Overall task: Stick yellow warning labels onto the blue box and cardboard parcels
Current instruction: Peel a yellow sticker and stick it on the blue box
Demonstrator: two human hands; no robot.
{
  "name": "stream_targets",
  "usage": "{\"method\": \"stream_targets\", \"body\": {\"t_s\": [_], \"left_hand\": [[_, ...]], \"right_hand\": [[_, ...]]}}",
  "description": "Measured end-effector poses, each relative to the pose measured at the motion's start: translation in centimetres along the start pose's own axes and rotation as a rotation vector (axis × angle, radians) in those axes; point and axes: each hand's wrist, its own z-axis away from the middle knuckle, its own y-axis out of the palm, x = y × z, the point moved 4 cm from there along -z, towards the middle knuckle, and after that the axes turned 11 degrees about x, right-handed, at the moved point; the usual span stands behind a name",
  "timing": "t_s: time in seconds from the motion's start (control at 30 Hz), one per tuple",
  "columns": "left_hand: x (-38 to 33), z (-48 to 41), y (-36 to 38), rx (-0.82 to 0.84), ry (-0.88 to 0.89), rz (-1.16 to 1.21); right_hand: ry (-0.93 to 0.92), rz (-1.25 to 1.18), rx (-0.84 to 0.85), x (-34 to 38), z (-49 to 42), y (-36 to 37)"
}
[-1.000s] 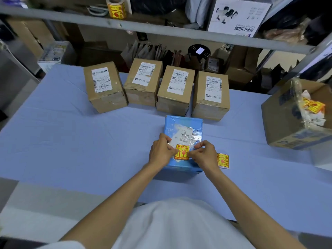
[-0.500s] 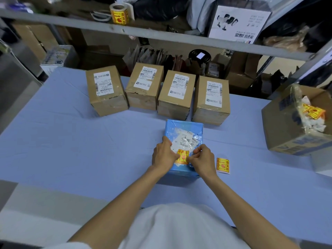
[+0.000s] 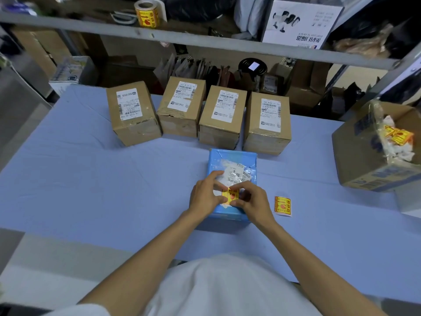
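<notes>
The blue box [image 3: 232,158] lies on the blue-covered table [image 3: 91,179] right in front of me, a crumpled white shipping label on its top. A yellow warning label [image 3: 232,196] sits on the near part of its top. My left hand [image 3: 204,197] pinches the label's left edge, and my right hand [image 3: 252,201] pinches its right edge between thumb and forefinger. A second yellow label [image 3: 283,205] lies loose on the table just right of my right hand. Behind the blue box, several cardboard parcels [image 3: 222,115] stand in a row, each with a white shipping label.
An open carton [image 3: 364,160] with crumpled label backing stands at the right table edge. A roll of yellow labels [image 3: 147,13] sits on the shelf above, whose grey rail [image 3: 205,39] crosses overhead. Clutter fills the space behind the table.
My hands have drawn closer together over the yellow label, which now shows less between my fingers. The box and parcels have stayed in place.
</notes>
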Motion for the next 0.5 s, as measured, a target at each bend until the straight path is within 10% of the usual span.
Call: {"method": "stream_targets", "body": {"t_s": [0.5], "left_hand": [[-0.1,-0.8,-1.3,0.040,-0.086,-0.086]], "right_hand": [[-0.312,0.686,-0.124,0.0,1.3,-1.5]]}}
